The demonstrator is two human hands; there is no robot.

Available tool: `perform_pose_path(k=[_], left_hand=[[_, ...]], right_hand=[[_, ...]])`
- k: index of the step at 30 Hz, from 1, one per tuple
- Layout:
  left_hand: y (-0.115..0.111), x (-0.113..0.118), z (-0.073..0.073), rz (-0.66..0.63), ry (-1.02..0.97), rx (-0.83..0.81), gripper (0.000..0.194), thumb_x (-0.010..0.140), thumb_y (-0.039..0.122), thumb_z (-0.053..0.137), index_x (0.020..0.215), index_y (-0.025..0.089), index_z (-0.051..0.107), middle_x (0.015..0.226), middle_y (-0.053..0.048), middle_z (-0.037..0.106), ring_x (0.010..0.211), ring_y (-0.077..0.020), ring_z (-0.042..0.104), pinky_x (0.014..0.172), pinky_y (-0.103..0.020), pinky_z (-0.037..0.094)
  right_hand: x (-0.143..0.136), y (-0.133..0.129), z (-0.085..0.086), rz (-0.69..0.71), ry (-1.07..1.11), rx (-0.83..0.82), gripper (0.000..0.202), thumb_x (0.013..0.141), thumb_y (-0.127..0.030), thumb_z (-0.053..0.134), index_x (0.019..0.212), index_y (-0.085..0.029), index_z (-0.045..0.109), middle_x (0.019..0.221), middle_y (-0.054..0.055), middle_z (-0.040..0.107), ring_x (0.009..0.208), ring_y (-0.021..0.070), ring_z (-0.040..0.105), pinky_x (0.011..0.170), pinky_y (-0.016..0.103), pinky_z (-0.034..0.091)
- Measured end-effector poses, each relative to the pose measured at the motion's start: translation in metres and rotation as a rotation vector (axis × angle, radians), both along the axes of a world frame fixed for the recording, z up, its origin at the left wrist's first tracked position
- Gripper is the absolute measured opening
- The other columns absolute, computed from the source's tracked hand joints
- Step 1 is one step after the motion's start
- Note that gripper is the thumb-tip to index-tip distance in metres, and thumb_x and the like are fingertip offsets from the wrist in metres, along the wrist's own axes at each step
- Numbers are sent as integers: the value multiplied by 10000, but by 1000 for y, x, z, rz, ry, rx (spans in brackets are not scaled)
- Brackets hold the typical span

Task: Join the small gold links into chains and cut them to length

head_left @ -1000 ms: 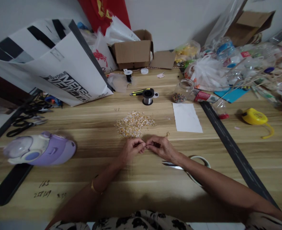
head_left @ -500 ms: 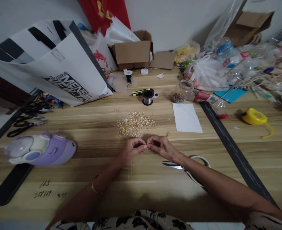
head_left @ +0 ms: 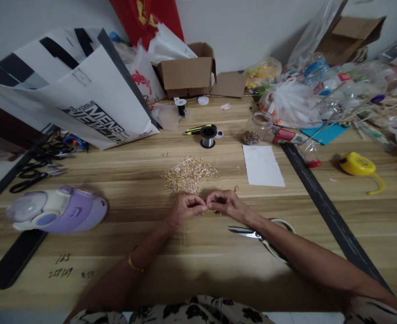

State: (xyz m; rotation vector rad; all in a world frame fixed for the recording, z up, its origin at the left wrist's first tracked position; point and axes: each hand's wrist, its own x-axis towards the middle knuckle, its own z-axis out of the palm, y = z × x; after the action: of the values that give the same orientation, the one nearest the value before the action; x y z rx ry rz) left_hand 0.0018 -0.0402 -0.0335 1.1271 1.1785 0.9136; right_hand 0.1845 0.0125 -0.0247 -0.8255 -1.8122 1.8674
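Note:
My left hand point(head_left: 189, 209) is closed in a pinch, thumb against forefinger. Faint pale strands of thin thread point(head_left: 182, 236) hang below it toward the tabletop. My right hand point(head_left: 225, 203) pinches too, its fingertips meeting those of the left. Whatever sits between the fingertips is too small to make out. Just beyond both hands lies a loose heap of gold and clear beads point(head_left: 188, 174). A small gold bit point(head_left: 236, 189) lies beside my right knuckles. Scissors with pale handles point(head_left: 245, 231) rest partly under my right forearm.
A spool of silvery wire point(head_left: 208, 137) and a yellow-black cutter point(head_left: 196, 129) stand behind the beads. To the right are a white paper point(head_left: 263, 165), a jar of beads point(head_left: 256, 130) and a tape measure point(head_left: 356, 164). Leftward sit a purple bottle point(head_left: 80, 211) and a paper bag point(head_left: 100, 103).
Both hands stay pinched together in almost the same spot, with only a very slight shift of the fingers. Nothing else has visibly moved.

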Motion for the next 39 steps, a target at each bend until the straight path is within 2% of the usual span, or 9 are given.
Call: perform_pose_path(k=[3,7,14,18,22,27,30,35,39], left_hand=[[-1,1,1,10,40,47,236,672,331,720,685,111,635,575,-4,612,527,-87,541,529,-194,425],[-4,5,3,75,194,188,105,704,217,671,684,119,636,627,-16,630,581,-104,565,555,-196,435],[-8,12,4,142,434,631,96,761,105,597,679,153,594,720,-38,610,712,-139,581,644,-241,473],[-10,11,4,112,577,854,106,799,76,562,735,159,582,820,-60,610,797,-146,584,704,-267,485],[-12,8,1,14,691,1003,115,829,61,527,789,160,571,877,-68,622,846,-154,569,768,-308,489],[-11,5,-7,-57,728,1174,116,829,56,537,897,137,585,935,-94,641,932,-188,549,769,-333,511],[-10,4,-6,-86,746,1216,118,839,61,524,913,128,585,934,-100,635,920,-193,547,738,-331,520],[-12,3,-1,-124,754,1110,124,861,70,480,865,135,586,900,-98,630,883,-176,556,766,-328,510],[-12,3,-1,-93,722,1022,131,852,70,486,820,150,586,848,-81,635,840,-158,570,755,-301,497]], right_hand=[[0,0,1,-6,2,-14,293,779,-430,628,752,-140,598,636,-18,512,525,68,406,463,177,321],[0,1,-2,-20,-5,-23,293,773,-428,635,755,-137,601,616,-26,499,502,63,390,450,179,303],[-1,1,-8,-21,14,40,253,788,-371,633,741,-126,590,589,-40,450,526,67,359,483,197,265],[0,1,-9,7,16,56,252,800,-364,616,733,-123,586,607,-33,455,550,73,361,508,207,264],[0,3,-12,38,31,51,246,802,-360,614,730,-127,587,615,-35,455,563,76,365,527,211,267],[0,3,-15,51,32,21,263,777,-378,643,729,-125,588,609,-39,450,550,75,358,522,213,263],[0,4,-14,53,26,31,269,763,-380,659,729,-124,587,616,-37,451,558,78,360,526,213,268],[1,4,-15,57,25,61,281,786,-395,627,726,-124,582,629,-28,461,575,84,378,543,218,291],[1,3,-15,58,11,86,253,800,-366,607,730,-125,577,617,-31,458,566,84,376,536,215,291]])
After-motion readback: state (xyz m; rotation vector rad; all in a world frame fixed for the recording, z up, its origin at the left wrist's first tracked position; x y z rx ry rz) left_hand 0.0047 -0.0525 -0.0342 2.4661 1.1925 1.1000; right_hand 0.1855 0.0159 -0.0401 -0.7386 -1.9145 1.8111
